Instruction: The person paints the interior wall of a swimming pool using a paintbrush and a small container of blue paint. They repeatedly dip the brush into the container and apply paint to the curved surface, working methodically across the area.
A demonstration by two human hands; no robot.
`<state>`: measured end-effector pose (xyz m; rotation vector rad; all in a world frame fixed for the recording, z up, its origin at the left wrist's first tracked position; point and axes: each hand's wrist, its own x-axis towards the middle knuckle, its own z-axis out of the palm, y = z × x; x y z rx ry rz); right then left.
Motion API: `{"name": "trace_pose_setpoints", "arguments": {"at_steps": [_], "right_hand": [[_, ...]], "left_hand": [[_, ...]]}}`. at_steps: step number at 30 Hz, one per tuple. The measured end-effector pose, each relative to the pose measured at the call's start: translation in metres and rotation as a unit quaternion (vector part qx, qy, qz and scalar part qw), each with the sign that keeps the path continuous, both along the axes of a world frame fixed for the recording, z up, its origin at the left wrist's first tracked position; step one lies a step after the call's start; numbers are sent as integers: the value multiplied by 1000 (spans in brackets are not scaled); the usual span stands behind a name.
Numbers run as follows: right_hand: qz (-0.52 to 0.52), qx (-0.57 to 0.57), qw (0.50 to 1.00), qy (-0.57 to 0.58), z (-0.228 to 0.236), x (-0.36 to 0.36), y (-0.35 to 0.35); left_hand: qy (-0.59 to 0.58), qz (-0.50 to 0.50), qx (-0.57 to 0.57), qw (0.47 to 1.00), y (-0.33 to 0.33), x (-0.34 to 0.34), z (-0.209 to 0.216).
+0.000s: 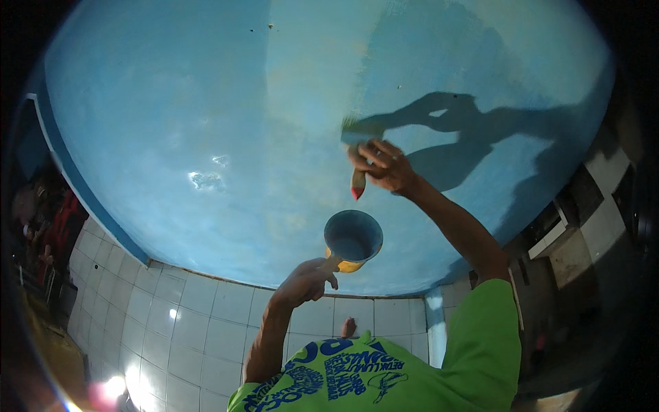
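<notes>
My right hand (384,165) is closed round the handle of a wide paintbrush (358,180), whose red handle tip points down. The bristle end lies against or very near the blue wall (206,130), by a patch of differently toned paint. Lower down, my left hand (307,281) grips the handle of a round dipper (353,233) with a yellow outside. Its inside looks blue-grey, and how much paint is in it I cannot tell. The dipper is held in front of the wall, below the brush.
White floor tiles (213,343) run along the foot of the wall. A blue-edged wall corner stands at the left, with dim red items (48,240) past it. Dark shelf-like openings (580,199) are at the right. My arms cast a large shadow on the wall.
</notes>
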<state>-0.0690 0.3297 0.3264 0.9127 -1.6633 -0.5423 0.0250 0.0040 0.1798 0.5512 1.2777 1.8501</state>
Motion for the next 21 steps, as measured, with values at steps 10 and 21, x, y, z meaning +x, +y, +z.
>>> {"name": "trace_pose_setpoints", "arguments": {"at_steps": [10, 21], "right_hand": [[15, -155, 988, 11, 147, -22, -38], [88, -249, 931, -251, 33, 45, -61]], "left_hand": [[17, 53, -75, 996, -7, 19, 34], [23, 95, -47, 994, -30, 35, 30]]}}
